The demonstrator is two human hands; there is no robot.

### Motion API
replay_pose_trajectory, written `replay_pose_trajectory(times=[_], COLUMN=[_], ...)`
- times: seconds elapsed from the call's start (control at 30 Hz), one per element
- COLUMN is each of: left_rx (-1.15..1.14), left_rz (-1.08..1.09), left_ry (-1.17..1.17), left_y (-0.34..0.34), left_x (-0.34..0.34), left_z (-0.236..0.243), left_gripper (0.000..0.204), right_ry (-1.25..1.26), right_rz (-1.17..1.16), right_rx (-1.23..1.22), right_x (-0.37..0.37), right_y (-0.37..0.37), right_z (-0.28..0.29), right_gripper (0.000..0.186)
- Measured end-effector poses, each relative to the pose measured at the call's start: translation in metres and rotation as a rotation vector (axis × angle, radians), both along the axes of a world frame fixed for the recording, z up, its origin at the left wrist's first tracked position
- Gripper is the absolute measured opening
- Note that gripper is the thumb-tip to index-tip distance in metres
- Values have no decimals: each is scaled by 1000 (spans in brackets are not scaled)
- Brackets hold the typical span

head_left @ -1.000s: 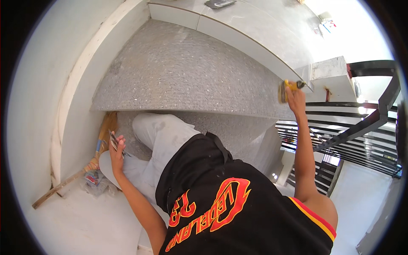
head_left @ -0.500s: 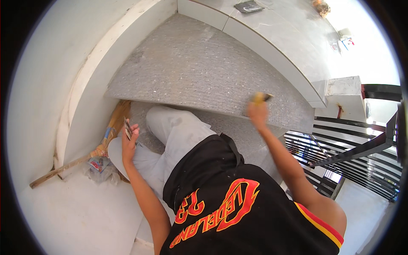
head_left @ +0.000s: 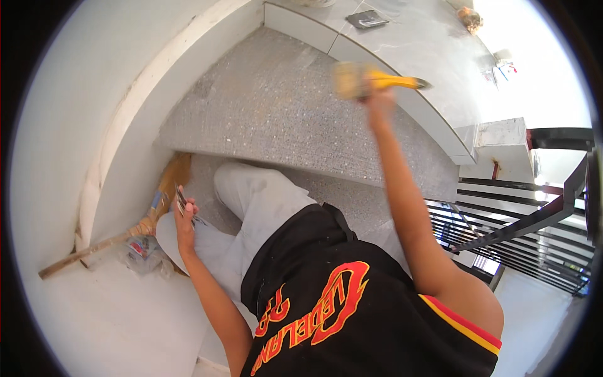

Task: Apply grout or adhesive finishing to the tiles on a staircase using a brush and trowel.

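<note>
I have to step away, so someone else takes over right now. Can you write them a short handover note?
Right hand: raised over the speckled grey stair tread, gripping a yellow-handled brush.
Left hand: low beside the knee, holding a small flat tool; its kind is unclear.
A broom and a crumpled wrapper lie in the corner by the white wall.
Done: hard to tell; the tread looks dusty in places.
Left: probably brushing the rest of the tread.

The paintbrush (head_left: 370,80) is yellow. The stair step (head_left: 282,119) is grey with tiny speckles. The broom (head_left: 135,217) is straw brown. The shirt (head_left: 352,327) is black with red and yellow letters. The trousers (head_left: 257,201) are white.
</note>
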State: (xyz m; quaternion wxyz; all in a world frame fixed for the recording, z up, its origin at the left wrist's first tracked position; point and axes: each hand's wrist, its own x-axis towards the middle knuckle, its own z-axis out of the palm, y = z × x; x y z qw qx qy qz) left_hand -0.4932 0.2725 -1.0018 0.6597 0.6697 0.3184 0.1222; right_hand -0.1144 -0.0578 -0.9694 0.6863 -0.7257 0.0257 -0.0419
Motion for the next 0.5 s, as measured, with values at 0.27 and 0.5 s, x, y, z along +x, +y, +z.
replay_pose_trajectory(times=[0.27,0.5], left_rx=[-538,-267], left_rz=[129,163], left_ry=[-364,-56], left_y=[-20,-162], left_x=[36,127], left_z=[-14,14], left_gripper=[63,38], right_ry=[255,85], right_rz=[-293,444], right_rx=[456,-348], right_x=[114,-46], right_y=[-195,-100], right_z=[5,10], right_gripper=[48,33])
